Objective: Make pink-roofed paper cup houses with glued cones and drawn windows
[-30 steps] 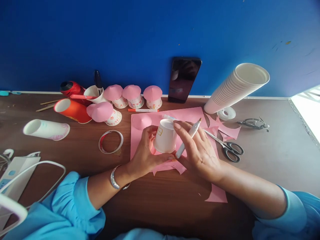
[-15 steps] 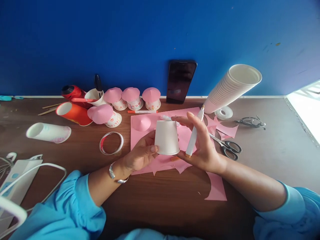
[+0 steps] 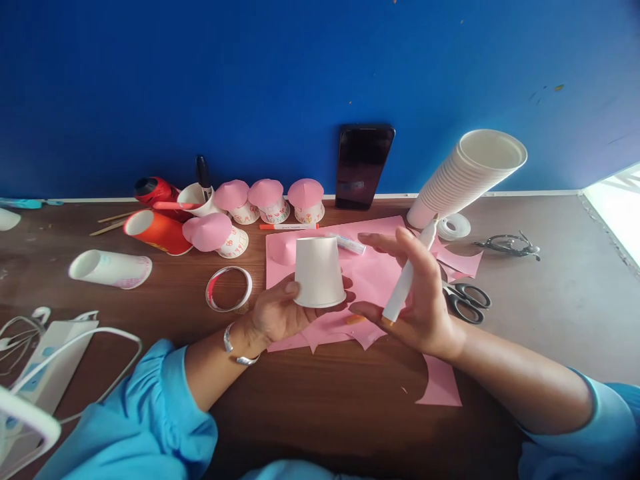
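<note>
My left hand [image 3: 281, 308] wraps round a plain white paper cup [image 3: 320, 273], held upside down with its wide rim at the bottom. A white marker [image 3: 407, 280] with an orange end rests in the crook of my right hand [image 3: 425, 300], its tip pointing up and away. The thumb and forefinger of that hand are spread and stand a little apart from the cup. Beneath both hands lie pink paper sheets [image 3: 367, 277] with curved cut edges. A pale tube [image 3: 351, 245] and an orange marker cap [image 3: 355, 320] lie on them.
Several decorated cups with pink cone tops [image 3: 306, 195] line the back left. A phone [image 3: 364, 167] leans on the blue wall. On the right are a tall cup stack [image 3: 473, 173], clear tape [image 3: 454, 227] and scissors [image 3: 467, 300]. A tape roll [image 3: 229, 289] and power strip [image 3: 55, 367] sit left.
My right hand has drawn away to the right from the cup, with the marker still in it. The cup has shifted slightly left in my left hand.
</note>
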